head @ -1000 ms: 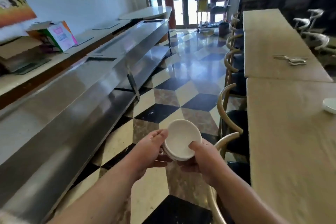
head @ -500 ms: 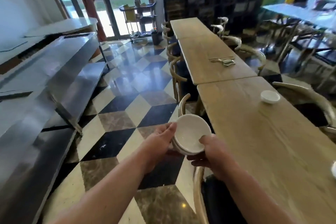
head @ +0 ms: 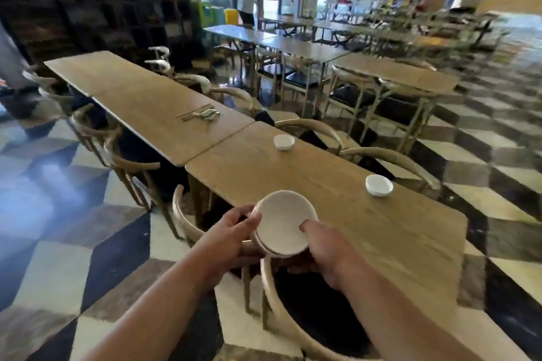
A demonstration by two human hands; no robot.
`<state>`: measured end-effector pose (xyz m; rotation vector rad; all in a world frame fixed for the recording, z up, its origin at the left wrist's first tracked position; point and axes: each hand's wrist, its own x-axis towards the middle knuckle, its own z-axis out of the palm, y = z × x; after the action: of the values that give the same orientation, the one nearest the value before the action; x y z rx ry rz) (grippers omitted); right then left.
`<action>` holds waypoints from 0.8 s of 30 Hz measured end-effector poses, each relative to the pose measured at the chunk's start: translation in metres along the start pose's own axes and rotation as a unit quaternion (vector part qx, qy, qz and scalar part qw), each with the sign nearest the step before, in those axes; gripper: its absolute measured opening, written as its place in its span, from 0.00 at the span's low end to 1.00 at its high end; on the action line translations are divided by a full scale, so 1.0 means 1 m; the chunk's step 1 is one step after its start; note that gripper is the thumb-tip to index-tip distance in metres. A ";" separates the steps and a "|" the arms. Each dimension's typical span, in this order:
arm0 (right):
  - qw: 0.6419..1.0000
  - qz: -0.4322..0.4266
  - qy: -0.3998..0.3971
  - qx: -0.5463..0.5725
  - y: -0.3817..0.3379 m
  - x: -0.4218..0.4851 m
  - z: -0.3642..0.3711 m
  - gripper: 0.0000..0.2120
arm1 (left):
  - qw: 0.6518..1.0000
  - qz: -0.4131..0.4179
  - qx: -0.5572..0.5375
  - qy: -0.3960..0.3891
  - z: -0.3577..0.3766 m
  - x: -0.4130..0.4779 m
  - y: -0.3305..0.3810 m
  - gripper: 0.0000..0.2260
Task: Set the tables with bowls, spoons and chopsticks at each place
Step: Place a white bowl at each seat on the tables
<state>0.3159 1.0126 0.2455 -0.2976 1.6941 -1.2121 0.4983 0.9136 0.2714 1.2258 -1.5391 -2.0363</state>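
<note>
Between the two hands, over the near edge of the wooden table (head: 381,237), sits a stack of white bowls (head: 278,220). The left hand (head: 231,233) curls its fingers (head: 249,217) round the stack's left rim, fingertips touching the edge of the top bowl. The right hand (head: 327,252) grips the opposite side: its thumb (head: 308,227) lies over the top bowl's rim, while its other fingers go beneath the stack, hidden. How many bowls are in the stack cannot be told; at least two rims show.

The stack is tilted, its open mouths facing up and back toward the person. Being round, it has no long axis across; its stacking axis leans toward the person.

Directly below the hands is a curved wooden chair back (head: 269,296). Farther along the same table, near its far edge, stand two small white bowls, one nearer (head: 379,184) and one beyond (head: 284,141), well apart. On the adjoining table (head: 140,97) lies a loose bundle of spoons and chopsticks (head: 199,115).
</note>
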 end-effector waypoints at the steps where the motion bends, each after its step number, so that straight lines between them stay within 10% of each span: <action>1: 1.000 -0.001 0.022 0.004 0.004 -0.002 -0.011 0.08 | 1.000 -0.005 0.012 -0.015 0.009 0.010 -0.004 0.16; 24: 0.958 0.097 0.247 -0.107 0.118 0.193 -0.206 0.14 | 0.945 -0.178 0.249 -0.114 0.172 0.294 -0.060 0.15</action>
<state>0.0937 1.0575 0.0404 0.0531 2.2366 -1.0077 0.2069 0.8450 0.0975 1.5898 -2.1780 -2.1353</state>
